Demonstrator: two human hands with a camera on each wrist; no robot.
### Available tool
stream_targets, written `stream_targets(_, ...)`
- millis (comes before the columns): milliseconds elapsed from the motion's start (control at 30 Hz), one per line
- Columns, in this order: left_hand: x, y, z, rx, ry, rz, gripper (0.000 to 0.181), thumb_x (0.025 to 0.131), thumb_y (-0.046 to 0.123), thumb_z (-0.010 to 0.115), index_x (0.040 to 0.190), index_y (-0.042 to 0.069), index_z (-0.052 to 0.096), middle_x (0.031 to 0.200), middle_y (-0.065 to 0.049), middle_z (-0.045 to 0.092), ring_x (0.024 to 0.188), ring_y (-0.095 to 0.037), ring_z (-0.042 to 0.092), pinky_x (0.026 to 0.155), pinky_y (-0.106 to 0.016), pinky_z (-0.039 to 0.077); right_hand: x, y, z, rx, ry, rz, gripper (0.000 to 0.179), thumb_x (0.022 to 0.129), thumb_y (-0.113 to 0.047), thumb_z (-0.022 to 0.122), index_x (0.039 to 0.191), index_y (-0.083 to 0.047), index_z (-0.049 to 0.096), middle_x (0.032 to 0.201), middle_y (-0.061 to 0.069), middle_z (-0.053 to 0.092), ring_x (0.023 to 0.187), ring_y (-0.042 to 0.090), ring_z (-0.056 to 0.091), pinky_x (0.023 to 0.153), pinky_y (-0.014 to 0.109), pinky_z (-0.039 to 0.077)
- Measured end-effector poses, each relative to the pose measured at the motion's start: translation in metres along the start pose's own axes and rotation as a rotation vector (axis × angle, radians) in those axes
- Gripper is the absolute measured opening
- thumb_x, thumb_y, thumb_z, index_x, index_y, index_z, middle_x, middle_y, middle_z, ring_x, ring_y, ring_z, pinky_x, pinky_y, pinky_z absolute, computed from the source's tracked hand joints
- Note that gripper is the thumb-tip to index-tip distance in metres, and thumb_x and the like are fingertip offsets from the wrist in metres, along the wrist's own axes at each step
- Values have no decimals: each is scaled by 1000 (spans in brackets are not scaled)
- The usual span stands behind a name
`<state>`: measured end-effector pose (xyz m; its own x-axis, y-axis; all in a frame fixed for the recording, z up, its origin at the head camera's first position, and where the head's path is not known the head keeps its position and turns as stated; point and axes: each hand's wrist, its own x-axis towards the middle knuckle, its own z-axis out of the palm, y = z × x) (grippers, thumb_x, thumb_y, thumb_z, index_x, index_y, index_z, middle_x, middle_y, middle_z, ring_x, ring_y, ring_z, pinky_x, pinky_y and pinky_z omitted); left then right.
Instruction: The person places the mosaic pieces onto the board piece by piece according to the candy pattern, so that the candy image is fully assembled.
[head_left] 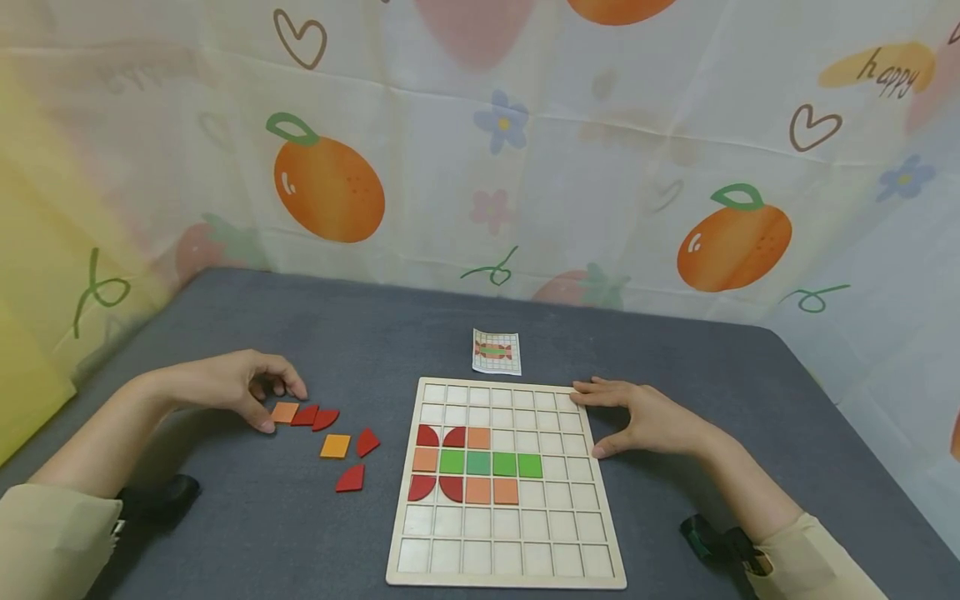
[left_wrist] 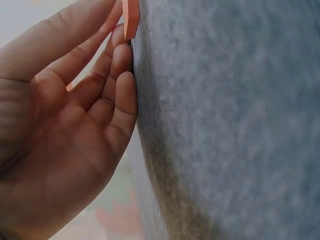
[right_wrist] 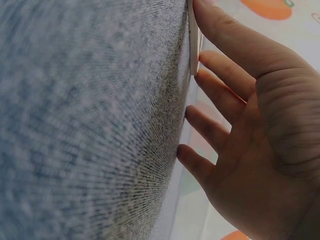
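Note:
My left hand [head_left: 251,385] pinches an orange square tile [head_left: 285,412] by its edges, low over the table, between thumb and index finger. The left wrist view shows that tile [left_wrist: 131,19] at the top, beside the fingertips. Touching its right side in the head view is a red tile [head_left: 304,415], then a red quarter-round tile [head_left: 326,418]. My right hand [head_left: 641,417] rests at the right edge of the wooden grid board [head_left: 506,578], fingers extended at its upper corner and thumb on its side. Red, orange and green tiles fill several cells on the board's left and middle.
A yellow-orange square tile [head_left: 335,447] and two red tiles, one upper [head_left: 367,442] and one lower [head_left: 350,478], lie left of the board. Behind the board lies a small printed pattern card [head_left: 496,352]. A fruit-print cloth [head_left: 585,183] hangs behind the dark grey table [head_left: 247,533].

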<state>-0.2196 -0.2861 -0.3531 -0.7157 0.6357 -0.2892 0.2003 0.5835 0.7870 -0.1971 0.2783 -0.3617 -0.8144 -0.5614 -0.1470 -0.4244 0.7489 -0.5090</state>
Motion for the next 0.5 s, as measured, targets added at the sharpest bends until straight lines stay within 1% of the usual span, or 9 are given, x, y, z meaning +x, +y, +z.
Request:
stream_targets(133,-2,-3,-1,5,25,13,44,77,17,82,114,5,63,106,-9,53,91,-9,45,68,-23,49,0,0,0,-3,0,-3,83,72,-54,80,144,-25,52,157,0,43,151,37,27,113,69,26)
stream_targets(267,-1,-2,1,90,80,25,36,76,19,83,106,9,65,98,-4,56,87,-8,47,68,-21,45,0,0,0,0,2,-3,82,72,-54,81,144,-24,52,157,0,43,151,37,27,113,68,27)
stream_targets(400,1,1,3,163,111,4,33,74,22,84,100,12,67,94,-2,58,85,-6,48,71,-21,43,0,0,0,2,0,2,83,72,-54,81,144,-25,52,157,-1,42,152,36,27,113,67,28)
stream_targets(500,2,3,3,167,117,-12,32,74,22,84,99,12,67,93,-2,58,85,-5,48,72,-21,44,0,0,-1,3,-2,1,83,73,-54,81,144,-25,52,158,-1,42,152,36,26,113,67,27)
